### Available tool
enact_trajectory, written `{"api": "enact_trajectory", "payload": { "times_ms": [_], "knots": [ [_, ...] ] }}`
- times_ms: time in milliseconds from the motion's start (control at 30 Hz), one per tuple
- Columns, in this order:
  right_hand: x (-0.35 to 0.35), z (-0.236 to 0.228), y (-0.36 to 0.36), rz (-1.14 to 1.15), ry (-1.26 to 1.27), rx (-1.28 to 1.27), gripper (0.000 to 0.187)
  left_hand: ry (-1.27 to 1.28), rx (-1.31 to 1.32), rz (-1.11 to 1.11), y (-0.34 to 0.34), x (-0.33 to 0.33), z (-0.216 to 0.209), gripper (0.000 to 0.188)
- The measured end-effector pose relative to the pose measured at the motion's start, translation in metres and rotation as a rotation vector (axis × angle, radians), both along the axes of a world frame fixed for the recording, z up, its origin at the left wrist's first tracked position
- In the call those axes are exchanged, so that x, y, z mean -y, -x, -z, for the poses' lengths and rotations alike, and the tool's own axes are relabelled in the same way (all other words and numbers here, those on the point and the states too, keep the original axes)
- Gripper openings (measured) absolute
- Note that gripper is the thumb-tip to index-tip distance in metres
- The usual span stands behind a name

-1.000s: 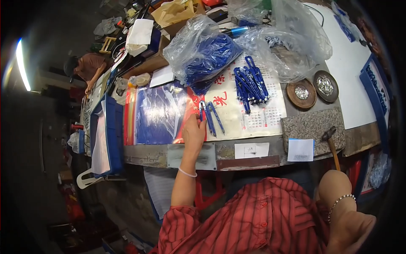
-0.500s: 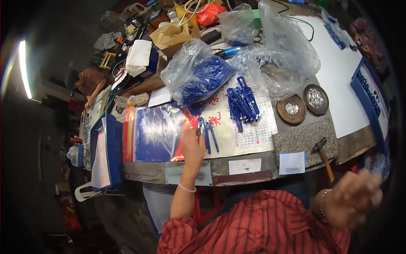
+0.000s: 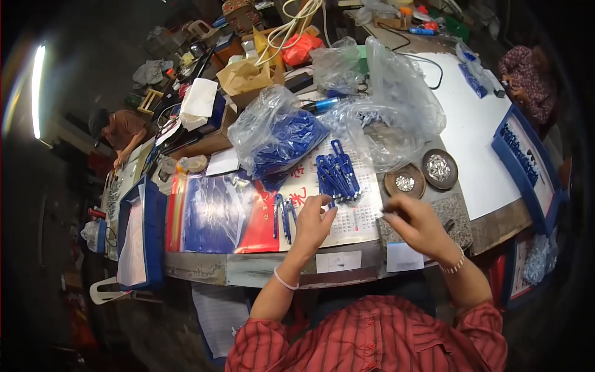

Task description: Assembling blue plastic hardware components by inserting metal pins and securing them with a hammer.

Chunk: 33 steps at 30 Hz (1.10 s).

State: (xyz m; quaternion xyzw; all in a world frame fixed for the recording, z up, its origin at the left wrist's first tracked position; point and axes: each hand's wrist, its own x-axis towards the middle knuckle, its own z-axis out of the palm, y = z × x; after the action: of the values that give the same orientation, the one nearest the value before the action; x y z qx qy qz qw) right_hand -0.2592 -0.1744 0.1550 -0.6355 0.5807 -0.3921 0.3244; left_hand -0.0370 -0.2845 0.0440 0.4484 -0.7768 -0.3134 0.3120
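My left hand (image 3: 313, 226) is over the printed sheet at the table's front, thumb and fingers apart, just short of a pile of blue strap loops (image 3: 338, 173) with small metal ends. To its left lie a few separate blue straps (image 3: 286, 217). My right hand (image 3: 421, 226) hovers above the granite slab (image 3: 455, 211), its fingers curled together; whatever they may pinch is too small to make out. Beyond it stand a round bowl of small silvery pieces (image 3: 405, 182) and a darker bowl of longer metal pieces (image 3: 438, 168). A hammer (image 3: 449, 225) is mostly hidden behind my right hand.
A clear bag of blue straps (image 3: 288, 136) and a big clear plastic bag (image 3: 396, 118) sit behind the pile. Blue trays stand left (image 3: 152, 235) and right (image 3: 536, 192). A white sheet (image 3: 477, 136) covers the right side. Two other people sit at far left and far right.
My left hand has left the separate straps and moved right toward the pile. My right hand has come in from the lower right to above the slab. The view has shifted slightly.
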Motion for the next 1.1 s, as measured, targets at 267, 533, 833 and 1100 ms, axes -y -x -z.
{"api": "enact_trajectory", "payload": {
  "times_ms": [267, 533, 833, 1100],
  "knots": [
    [0.143, 0.071, -0.013, -0.102, 0.147, -0.305, 0.018, 0.124, -0.03, -0.063, 0.009, -0.025, 0.02, 0.037],
    [0.227, 0.098, -0.051, -0.336, 0.013, -0.688, 0.029, 0.071, 0.026, -0.071, 0.011, -0.03, 0.032, 0.049],
    [0.258, 0.096, -0.045, -0.557, -0.167, -0.611, 0.032, 0.048, 0.104, -0.091, 0.018, -0.028, 0.031, 0.051],
    [0.248, 0.077, -0.042, -0.611, -0.419, -0.425, 0.025, 0.033, 0.107, -0.176, 0.026, -0.029, 0.028, 0.048]
  ]
}}
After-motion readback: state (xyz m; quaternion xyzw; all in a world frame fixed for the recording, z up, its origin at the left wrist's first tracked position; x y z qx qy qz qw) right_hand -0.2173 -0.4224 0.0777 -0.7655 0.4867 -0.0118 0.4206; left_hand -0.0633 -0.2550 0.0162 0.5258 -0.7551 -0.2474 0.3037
